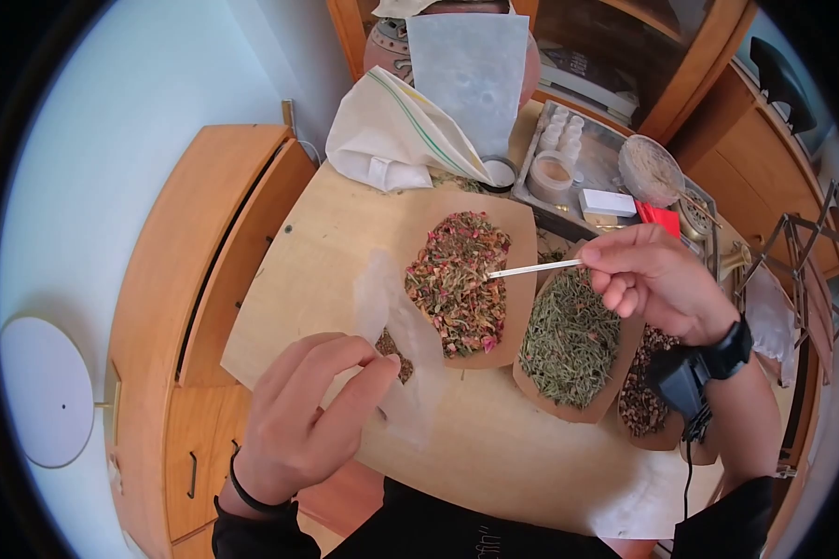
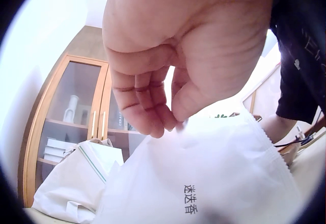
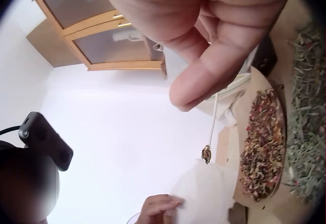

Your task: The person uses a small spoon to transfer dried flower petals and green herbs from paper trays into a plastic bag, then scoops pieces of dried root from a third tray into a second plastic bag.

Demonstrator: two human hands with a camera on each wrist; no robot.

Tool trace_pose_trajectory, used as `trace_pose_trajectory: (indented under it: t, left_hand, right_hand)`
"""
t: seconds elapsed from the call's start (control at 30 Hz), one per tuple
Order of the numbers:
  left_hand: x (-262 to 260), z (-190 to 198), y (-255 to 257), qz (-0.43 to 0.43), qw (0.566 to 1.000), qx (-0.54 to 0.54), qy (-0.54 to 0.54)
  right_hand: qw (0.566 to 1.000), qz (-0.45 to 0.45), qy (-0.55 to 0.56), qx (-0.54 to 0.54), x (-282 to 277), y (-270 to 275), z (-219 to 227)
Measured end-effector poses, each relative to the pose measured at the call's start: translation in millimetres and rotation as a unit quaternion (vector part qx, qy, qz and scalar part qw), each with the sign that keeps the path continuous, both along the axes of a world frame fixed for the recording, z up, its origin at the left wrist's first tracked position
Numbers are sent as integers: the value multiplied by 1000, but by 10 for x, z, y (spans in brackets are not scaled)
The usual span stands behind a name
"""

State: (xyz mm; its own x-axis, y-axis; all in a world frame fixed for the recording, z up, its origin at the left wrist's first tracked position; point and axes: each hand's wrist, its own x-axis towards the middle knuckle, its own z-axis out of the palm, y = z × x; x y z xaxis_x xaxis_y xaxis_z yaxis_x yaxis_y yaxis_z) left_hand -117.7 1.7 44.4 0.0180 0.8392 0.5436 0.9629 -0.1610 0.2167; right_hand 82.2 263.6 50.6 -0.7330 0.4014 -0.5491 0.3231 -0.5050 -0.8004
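My left hand (image 1: 298, 410) pinches the rim of a translucent white paper bag (image 2: 239, 183) between thumb and fingertips. Dark printed characters mark the bag's side, and some brown dried herb (image 1: 396, 359) shows at it in the head view. In my right hand (image 1: 657, 279), thumb and fingers pinch a thin white long-handled spoon (image 1: 536, 269). Its tip carries a small clump of dried herb (image 3: 206, 154), which hides the bowl. In the head view that tip overlaps a mix of dried petals and leaves (image 1: 461, 279) in a brown paper tray (image 1: 520, 238).
Green needle-like herb (image 1: 569, 349) fills a second tray, with dark brown pieces (image 1: 643, 401) in another at the right. Behind stand a white zip bag (image 1: 373, 140) and a metal tray (image 1: 524, 191) with small bottles and jars. A wooden cabinet (image 1: 196, 298) flanks the table (image 1: 298, 252).
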Motion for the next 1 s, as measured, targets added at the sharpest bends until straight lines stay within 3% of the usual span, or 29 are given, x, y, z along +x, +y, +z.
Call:
trace_pose_trajectory:
  t: [0.23, 0.3, 0.5, 0.57, 0.8, 1.0]
  left_hand:
    - [14, -8, 11, 5, 1000, 11, -1]
    - [20, 6, -5, 6, 1000, 4, -1]
    - [9, -14, -101, 24, 1000, 8, 6]
    - [7, -24, -136, 24, 1000, 12, 8]
    - [32, -38, -186, 26, 1000, 13, 1]
    - [17, -71, -245, 47, 999, 19, -7]
  right_hand:
    - [993, 53, -37, 100, -266, -476, 472]
    - [977, 96, -25, 189, -328, -621, 480]
    - [958, 2, -25, 286, -203, -564, 682]
    - [938, -16, -34, 344, -141, -391, 508]
    - [941, 11, -100, 323, -156, -183, 93]
    - [983, 3, -114, 144, -177, -186, -191]
